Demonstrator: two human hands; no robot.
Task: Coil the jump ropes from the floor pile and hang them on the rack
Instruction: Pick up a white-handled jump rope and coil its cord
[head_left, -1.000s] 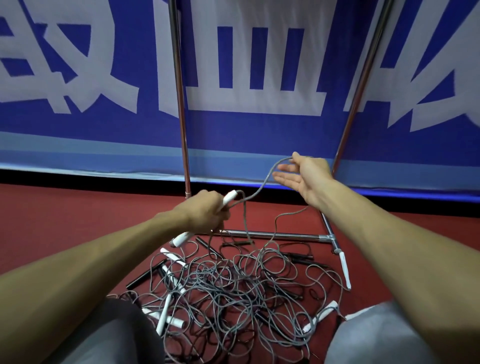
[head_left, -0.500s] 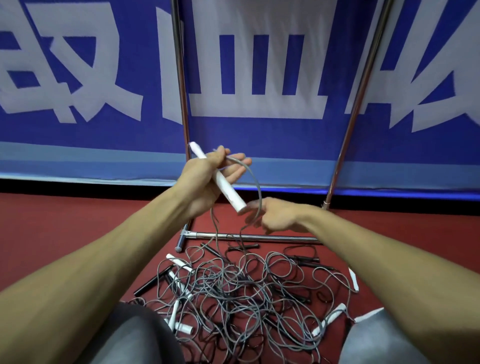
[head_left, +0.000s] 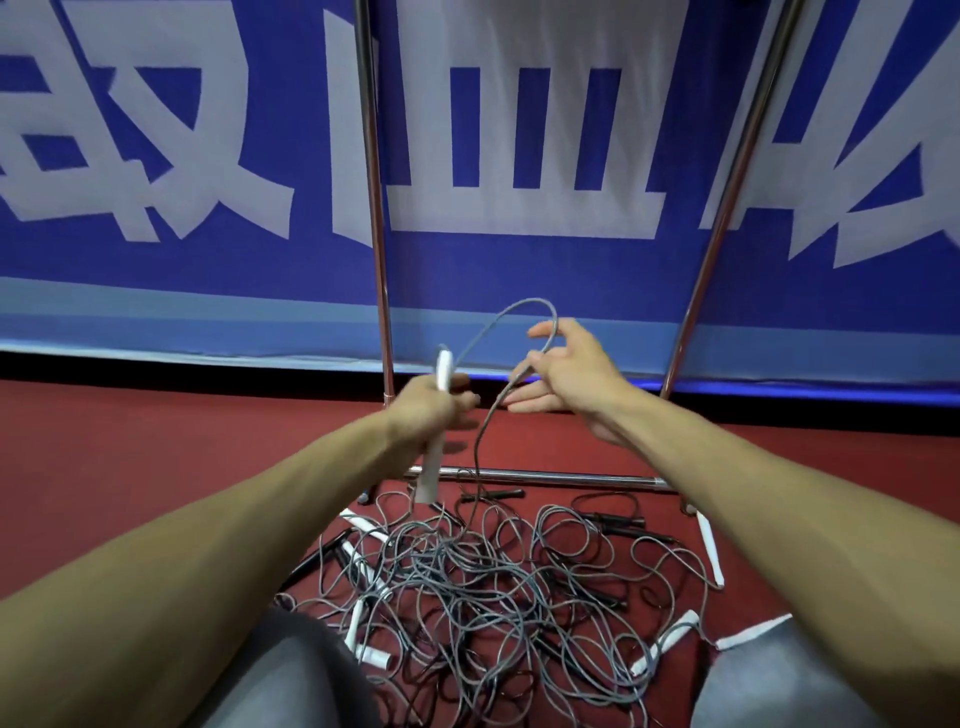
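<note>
Left hand (head_left: 434, 410) grips the white handle (head_left: 428, 473), which is near upright now; half a second back it sat tilted, top end to the left. Right hand (head_left: 566, 374) has swung up and right from under the handle. Its fingers are spread, and the cord (head_left: 535, 301) arches from the handle top across them, draped not pinched as far as I can see. I read that as the first loop being drawn. The rest of that rope drops into the pile (head_left: 467, 587) on the near floor, in front of the rack (head_left: 545, 475). Coiling has barely started and I see nothing hung.
</note>
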